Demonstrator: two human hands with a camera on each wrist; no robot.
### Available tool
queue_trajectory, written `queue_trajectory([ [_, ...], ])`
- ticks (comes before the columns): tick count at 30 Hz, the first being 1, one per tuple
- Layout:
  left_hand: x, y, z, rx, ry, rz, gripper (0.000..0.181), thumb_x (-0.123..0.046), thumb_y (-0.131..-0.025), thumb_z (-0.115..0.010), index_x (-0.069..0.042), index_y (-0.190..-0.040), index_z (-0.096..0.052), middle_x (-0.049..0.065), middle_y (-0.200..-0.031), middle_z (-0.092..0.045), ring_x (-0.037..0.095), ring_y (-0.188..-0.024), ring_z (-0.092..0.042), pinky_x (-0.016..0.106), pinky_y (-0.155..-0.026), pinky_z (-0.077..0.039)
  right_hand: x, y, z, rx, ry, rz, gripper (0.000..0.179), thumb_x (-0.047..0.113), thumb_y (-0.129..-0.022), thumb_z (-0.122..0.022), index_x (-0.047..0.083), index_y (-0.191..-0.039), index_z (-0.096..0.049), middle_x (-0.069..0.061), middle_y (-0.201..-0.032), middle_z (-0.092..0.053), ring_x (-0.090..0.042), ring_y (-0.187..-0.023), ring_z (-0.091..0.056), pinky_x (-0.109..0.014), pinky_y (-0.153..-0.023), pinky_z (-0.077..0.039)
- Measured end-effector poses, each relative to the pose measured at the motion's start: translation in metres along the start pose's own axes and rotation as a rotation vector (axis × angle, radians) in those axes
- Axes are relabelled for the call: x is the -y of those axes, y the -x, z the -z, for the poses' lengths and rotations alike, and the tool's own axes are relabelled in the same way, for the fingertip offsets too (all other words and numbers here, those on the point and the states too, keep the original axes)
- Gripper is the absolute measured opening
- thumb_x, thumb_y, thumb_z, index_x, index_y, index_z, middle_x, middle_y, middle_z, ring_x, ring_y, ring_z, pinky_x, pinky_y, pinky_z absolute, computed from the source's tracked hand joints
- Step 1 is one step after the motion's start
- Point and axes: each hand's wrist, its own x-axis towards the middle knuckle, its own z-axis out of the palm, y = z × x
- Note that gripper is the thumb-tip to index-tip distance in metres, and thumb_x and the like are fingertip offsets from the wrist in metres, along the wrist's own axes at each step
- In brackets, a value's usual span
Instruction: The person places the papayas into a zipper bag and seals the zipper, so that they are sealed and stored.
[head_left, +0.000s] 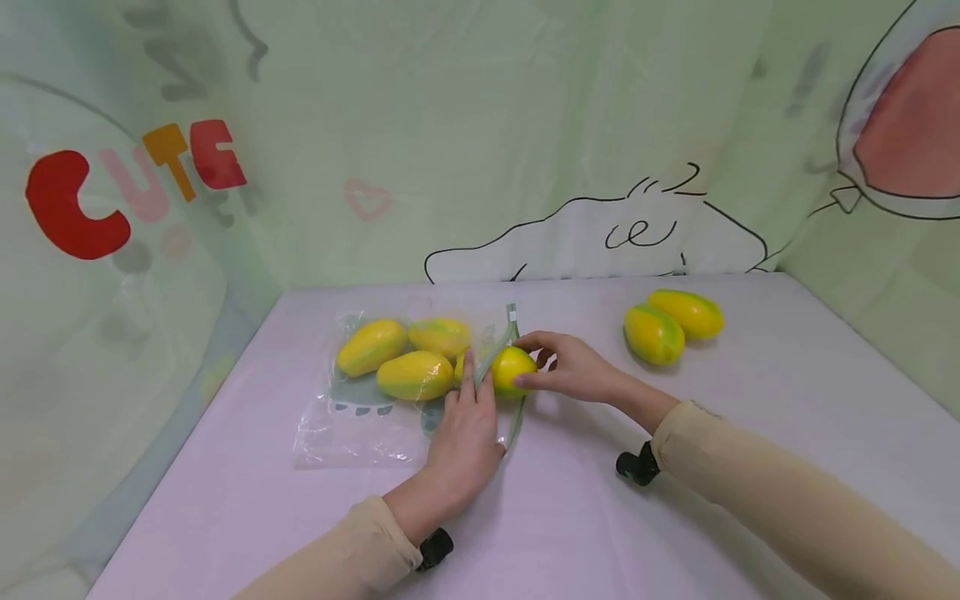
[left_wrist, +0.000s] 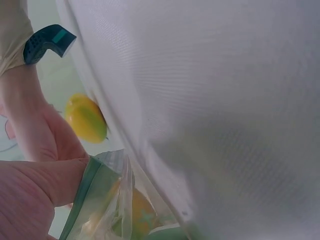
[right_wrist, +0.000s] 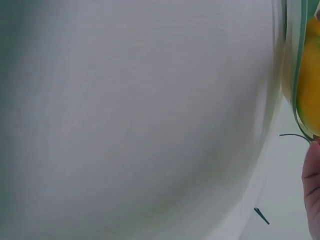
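Observation:
A clear zip bag (head_left: pixel 322 433) with a green strip along its mouth lies on the table. Several yellow-green, mango-like fruits (head_left: pixel 415 375) are inside. At the mouth, my left hand (head_left: pixel 465 442) holds the bag's edge, its fingers over the upper side and its thumb by the green strip (left_wrist: pixel 82 195). My right hand (head_left: pixel 570 367) grips another mango-like fruit (head_left: pixel 513 371) between thumb and fingers, right in the bag's opening. This fruit (right_wrist: pixel 311 80) also shows at the edge of the right wrist view. The far fingertips of the right hand are partly hidden.
Two more mango-like fruits (head_left: pixel 654 333) lie together at the back right of the table (head_left: pixel 585 525). Behind and beside the table hang pale green printed curtains (head_left: pixel 480 125). A black wrist camera (head_left: pixel 637 464) sits at the right cuff.

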Motion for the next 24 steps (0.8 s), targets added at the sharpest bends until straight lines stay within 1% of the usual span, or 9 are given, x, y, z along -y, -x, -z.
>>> queue_trajectory([
  [2, -0.001, 0.000, 0.001, 0.004, -0.007, 0.000, 0.091, -0.017, -0.077, -0.091, 0.003, -0.152, -0.042, 0.024, -0.169, -0.020, 0.033, -0.102, -0.059, 0.034, -0.085, -0.058, 0.002, -0.001, -0.002, -0.011, 0.016, -0.008, 0.056, 0.026, -0.090, -0.078, -0.001, -0.136, -0.060, -0.018, -0.130, -0.066, -0.020, -0.090, -0.061, -0.030, -0.076, -0.053],
  [5, -0.002, 0.001, 0.002, 0.012, -0.010, -0.002, 0.092, -0.017, -0.078, -0.090, 0.003, -0.153, -0.040, 0.023, -0.169, -0.018, 0.033, -0.104, -0.059, 0.034, -0.086, -0.057, 0.006, -0.004, -0.005, -0.015, 0.006, -0.030, 0.056, 0.025, -0.090, -0.079, -0.001, -0.136, -0.060, -0.021, -0.131, -0.065, -0.017, -0.083, -0.061, -0.027, -0.071, -0.052],
  [11, -0.004, 0.002, 0.003, -0.001, -0.010, -0.022, 0.093, -0.018, -0.078, -0.090, 0.005, -0.152, -0.039, 0.025, -0.169, -0.019, 0.036, -0.111, -0.060, 0.038, -0.096, -0.056, 0.011, -0.008, -0.013, -0.016, 0.005, -0.042, 0.053, 0.025, -0.089, -0.080, 0.000, -0.132, -0.061, -0.019, -0.128, -0.066, -0.015, -0.078, -0.062, -0.025, -0.069, -0.053],
  [14, -0.005, 0.002, 0.003, -0.008, -0.001, -0.023, 0.093, -0.017, -0.078, -0.090, 0.006, -0.152, -0.039, 0.025, -0.168, -0.020, 0.037, -0.112, -0.060, 0.039, -0.097, -0.055, 0.014, -0.010, -0.017, -0.024, 0.004, -0.038, 0.051, 0.023, -0.089, -0.080, 0.000, -0.130, -0.062, -0.017, -0.123, -0.068, -0.015, -0.076, -0.061, -0.024, -0.068, -0.052],
  [18, -0.006, -0.001, 0.004, -0.019, 0.002, -0.022, 0.092, -0.017, -0.078, -0.090, 0.006, -0.152, -0.039, 0.025, -0.168, -0.021, 0.036, -0.109, -0.059, 0.038, -0.095, -0.056, 0.017, -0.012, -0.019, -0.021, -0.021, -0.030, 0.044, 0.019, -0.090, -0.078, 0.000, -0.127, -0.064, -0.015, -0.120, -0.069, -0.015, -0.081, -0.063, -0.023, -0.071, -0.053],
  [19, -0.006, -0.002, 0.004, -0.026, 0.004, -0.022, 0.092, -0.017, -0.078, -0.090, 0.006, -0.152, -0.040, 0.026, -0.167, -0.022, 0.036, -0.109, -0.059, 0.038, -0.094, -0.056, 0.017, -0.012, -0.020, -0.016, -0.035, -0.026, 0.043, 0.017, -0.091, -0.077, -0.001, -0.127, -0.064, -0.016, -0.123, -0.068, -0.015, -0.084, -0.065, -0.024, -0.073, -0.055],
  [22, -0.006, -0.005, 0.005, -0.037, 0.018, -0.017, 0.093, -0.017, -0.078, -0.090, 0.006, -0.152, -0.039, 0.028, -0.166, -0.023, 0.038, -0.110, -0.059, 0.039, -0.095, -0.055, 0.017, -0.011, -0.020, 0.010, -0.104, -0.021, 0.045, 0.012, -0.094, -0.073, -0.004, -0.134, -0.060, -0.020, -0.131, -0.065, -0.019, -0.095, -0.068, -0.027, -0.082, -0.058],
  [24, -0.005, -0.006, 0.006, -0.040, 0.036, -0.014, 0.094, -0.016, -0.077, -0.090, 0.006, -0.152, -0.038, 0.029, -0.166, -0.022, 0.040, -0.112, -0.058, 0.041, -0.096, -0.055, 0.016, -0.009, -0.020, 0.030, -0.159, -0.012, 0.048, 0.008, -0.096, -0.070, -0.007, -0.139, -0.056, -0.024, -0.136, -0.062, -0.023, -0.102, -0.069, -0.030, -0.087, -0.059],
])
